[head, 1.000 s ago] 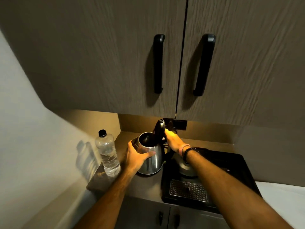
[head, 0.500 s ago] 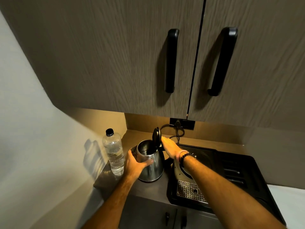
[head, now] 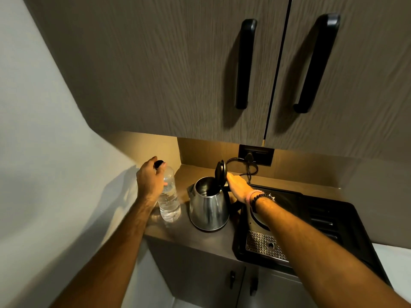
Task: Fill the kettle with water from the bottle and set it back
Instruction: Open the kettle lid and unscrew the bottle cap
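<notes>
A steel kettle point(head: 209, 207) stands on the counter with its black lid point(head: 220, 172) flipped up. Inside it looks dark and I cannot tell any water level. My right hand point(head: 236, 184) rests against the back of the lid at the handle, fingers hidden behind it. To the left stands a clear plastic water bottle point(head: 170, 201) with a black cap, upright on the counter. My left hand point(head: 150, 180) wraps around the bottle's neck and shoulder, just below the cap.
A black tray point(head: 322, 221) with a round kettle base and a metal drip grate lies right of the kettle. A cord runs to a wall socket point(head: 255, 154) behind. Upper cabinets point(head: 178, 74) hang close overhead. The wall is tight on the left.
My left hand left the kettle body and moved left onto the bottle's neck. The right hand stays at the raised lid. The camera view shifted left and closer.
</notes>
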The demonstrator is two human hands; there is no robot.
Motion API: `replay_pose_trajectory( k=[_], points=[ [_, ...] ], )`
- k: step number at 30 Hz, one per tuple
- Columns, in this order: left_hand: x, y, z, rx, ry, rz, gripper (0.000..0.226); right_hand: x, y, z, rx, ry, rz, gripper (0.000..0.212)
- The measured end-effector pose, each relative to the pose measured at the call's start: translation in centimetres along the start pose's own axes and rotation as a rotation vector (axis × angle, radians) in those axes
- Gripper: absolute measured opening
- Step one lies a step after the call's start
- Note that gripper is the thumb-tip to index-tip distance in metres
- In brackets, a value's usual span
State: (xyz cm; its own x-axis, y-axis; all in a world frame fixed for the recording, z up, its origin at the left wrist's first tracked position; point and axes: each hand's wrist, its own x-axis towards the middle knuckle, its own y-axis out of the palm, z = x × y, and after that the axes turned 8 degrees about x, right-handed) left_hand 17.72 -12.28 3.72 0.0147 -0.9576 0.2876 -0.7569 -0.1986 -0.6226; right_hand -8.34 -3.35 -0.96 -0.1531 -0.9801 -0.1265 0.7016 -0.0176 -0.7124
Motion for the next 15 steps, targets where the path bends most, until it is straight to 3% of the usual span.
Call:
replay_pose_trajectory(
  k=[7, 10, 15],
  points=[
    [0.75, -0.05, 0.09, -0.075, -0.047, 0.063, 0.035, -0.45, -0.05, 0.34, 0.007, -0.017, 0.004, 0.054],
    [0.75, -0.19, 0.20, -0.129, -0.115, 0.028, 0.046, -0.22, 0.05, 0.07, -0.001, -0.019, 0.013, 0.048],
    [1.06, -0.19, 0.25, -0.130, -0.128, -0.010, 0.054, -0.10, 0.06, -0.08, 0.019, -0.011, 0.011, 0.055]
  ],
)
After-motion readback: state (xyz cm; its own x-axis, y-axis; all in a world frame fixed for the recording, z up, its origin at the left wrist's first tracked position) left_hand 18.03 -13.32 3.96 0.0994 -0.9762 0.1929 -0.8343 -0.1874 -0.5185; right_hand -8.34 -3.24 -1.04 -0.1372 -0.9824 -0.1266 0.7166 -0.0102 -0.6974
